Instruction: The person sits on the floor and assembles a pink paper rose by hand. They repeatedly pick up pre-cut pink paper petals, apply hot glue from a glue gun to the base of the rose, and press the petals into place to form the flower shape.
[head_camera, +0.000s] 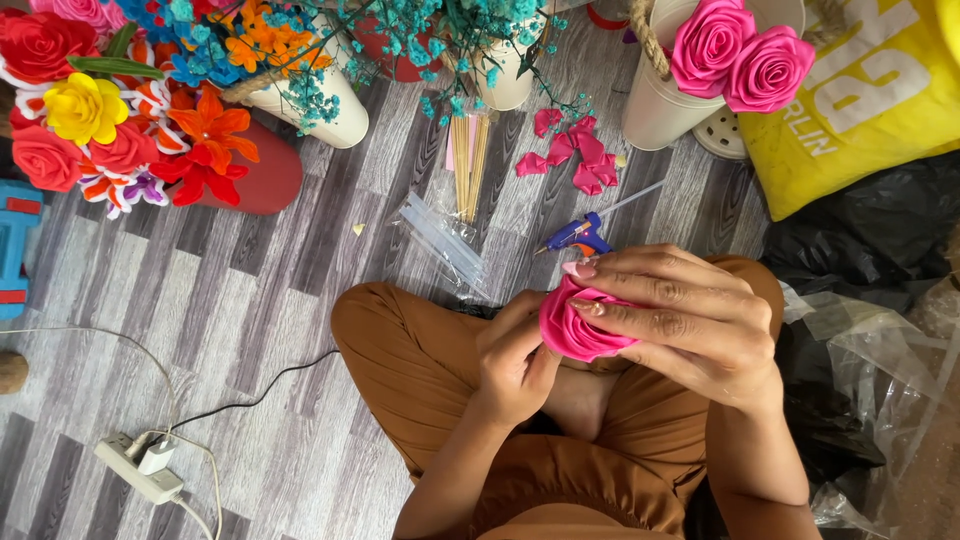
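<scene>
1. head view is looking down on a person sitting cross-legged in brown trousers (430, 370) on a grey wood-grain floor (250, 290), both hands working over the lap.
2. the pink paper rose (578, 322) is sitting between the two hands, just above the knees; its rolled bloom is facing up and to the right, under the right fingers, and any stem is hidden, so its long axis cannot be told.
3. the left hand (515, 360) is gripping the rose from below, fingers curled around its base.
4. the right hand (680, 320) is reaching over from the right, fingers bent and pressing the outer petal against the roll, grasping the bloom.
5. the petals are looking soft, matte and smooth, wrapping in a loose spiral.
6. a blue glue gun (578, 235) is lying on the floor just beyond the hands, nozzle pointing left.
7. loose pink petal pieces (575, 155) are lying further up, beside a bundle of thin wooden sticks (467, 165) and clear glue sticks (440, 240).
8. two finished pink roses (738, 55) are standing in a white pot (655, 110) at upper right.
9. a white power strip (140, 465) is lying at lower left.
</scene>
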